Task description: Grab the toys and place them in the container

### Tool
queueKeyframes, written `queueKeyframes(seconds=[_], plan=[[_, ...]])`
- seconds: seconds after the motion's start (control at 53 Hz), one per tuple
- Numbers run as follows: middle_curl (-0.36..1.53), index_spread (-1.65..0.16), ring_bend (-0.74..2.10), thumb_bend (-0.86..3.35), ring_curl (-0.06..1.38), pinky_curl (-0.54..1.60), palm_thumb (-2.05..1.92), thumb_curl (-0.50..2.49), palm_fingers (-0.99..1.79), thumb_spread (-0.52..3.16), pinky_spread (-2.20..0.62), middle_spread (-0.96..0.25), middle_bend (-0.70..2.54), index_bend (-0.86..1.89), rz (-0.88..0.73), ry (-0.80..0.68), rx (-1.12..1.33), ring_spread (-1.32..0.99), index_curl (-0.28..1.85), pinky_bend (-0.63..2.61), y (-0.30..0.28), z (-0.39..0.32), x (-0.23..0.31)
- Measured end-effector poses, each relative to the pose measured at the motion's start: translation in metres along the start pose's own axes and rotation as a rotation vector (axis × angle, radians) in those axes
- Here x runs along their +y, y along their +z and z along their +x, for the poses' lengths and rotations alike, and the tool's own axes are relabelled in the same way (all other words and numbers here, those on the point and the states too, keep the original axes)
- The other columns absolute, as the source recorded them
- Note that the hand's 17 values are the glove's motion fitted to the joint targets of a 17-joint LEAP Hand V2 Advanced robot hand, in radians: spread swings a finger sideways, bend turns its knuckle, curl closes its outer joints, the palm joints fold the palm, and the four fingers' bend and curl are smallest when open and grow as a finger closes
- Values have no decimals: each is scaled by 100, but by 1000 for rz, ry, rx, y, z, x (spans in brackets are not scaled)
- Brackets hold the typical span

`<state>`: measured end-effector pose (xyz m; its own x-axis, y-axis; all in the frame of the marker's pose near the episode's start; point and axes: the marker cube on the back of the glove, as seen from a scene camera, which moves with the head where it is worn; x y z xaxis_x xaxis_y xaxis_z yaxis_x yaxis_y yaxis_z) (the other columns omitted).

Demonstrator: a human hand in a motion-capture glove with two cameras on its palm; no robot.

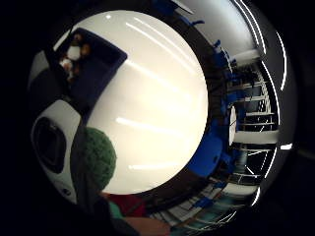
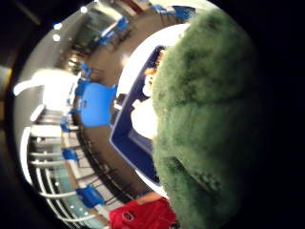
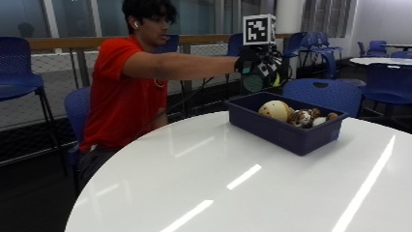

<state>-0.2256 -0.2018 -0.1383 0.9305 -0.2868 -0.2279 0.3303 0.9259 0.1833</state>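
Person in red shirt (image 3: pixel 119 96) sits at the far left of the round glossy white surface (image 3: pixel 212 183), right arm stretched out to the right. Black-gloved right hand (image 3: pixel 259 67) is up in the air, fingers curled round a fuzzy green plush toy (image 3: pixel 252 83), which shows just under the palm. Thumb side palm view: green plush toy (image 2: pixel 209 119) fills most of the view, pressed close to the palm. Little finger side palm view: same toy (image 1: pixel 98 157) at the hand's edge.

Hand and toy hang above the far left end of the dark blue rectangular plastic container (image 3: pixel 283 126), not touching it. The container sits on the surface at the far right side. Inside: a cream round ball-like toy (image 3: pixel 277 110), with a brown and white striped plush toy (image 3: pixel 302 117) just right of it, touching or nearly so. Other small pieces beside them, too small to tell.
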Motion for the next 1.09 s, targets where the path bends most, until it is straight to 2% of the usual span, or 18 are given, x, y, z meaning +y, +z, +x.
queueKeyframes(seconds=[0.057,0.207,0.32,0.415,0.528,0.603,0.641,0.679,0.697,0.735,0.792,0.886,0.999,1.093], plan=[[53,-54,112,13,58,45,69,109,106,46,-45,-45,54,31,7,-54,0,-44,103,99,-6,-17,-5],[55,-56,111,12,58,45,68,113,105,45,-45,-45,51,28,22,31,9,-44,109,99,-13,-55,-26],[56,-57,110,11,58,45,67,115,104,45,-46,-46,49,27,25,-69,16,-44,113,98,-12,-79,-32],[57,-58,108,10,58,45,66,117,103,45,-45,-46,47,25,27,7,24,-45,116,96,-7,-85,-40],[58,-59,105,8,58,44,66,119,101,46,-46,-46,44,24,16,15,-35,-45,120,95,-1,-95,-43],[58,-59,102,7,57,44,64,120,97,48,-45,-46,39,22,-46,-142,-37,-46,121,95,5,-94,-35],[57,-59,101,5,57,44,63,120,91,50,-46,-46,34,21,-102,-224,-34,-46,122,96,9,-92,-31],[53,-59,97,2,56,48,57,117,65,59,-45,-42,18,5,-154,-234,-16,-44,118,109,12,-89,-29],[51,-58,94,-1,56,49,51,115,46,66,-42,-38,10,4,-176,-214,-5,-41,115,111,14,-88,-29],[50,-57,90,-5,56,50,43,110,31,75,-38,-34,11,9,-218,-130,3,-37,111,113,18,-86,-30],[48,-55,68,-10,52,54,26,99,-16,87,-25,-23,13,0,-256,-25,-4,-24,101,123,24,-81,-30],[42,-50,48,-10,40,49,8,84,-30,99,-11,-13,14,0,-213,-42,-6,-12,85,128,29,-68,-25],[39,-45,39,-7,34,46,-3,71,-27,106,-2,-8,13,5,-197,32,-14,-3,71,126,30,-60,-21],[36,-43,33,-7,33,44,-6,62,-25,108,3,-6,13,9,-181,-14,-64,1,63,122,28,-53,-8]])
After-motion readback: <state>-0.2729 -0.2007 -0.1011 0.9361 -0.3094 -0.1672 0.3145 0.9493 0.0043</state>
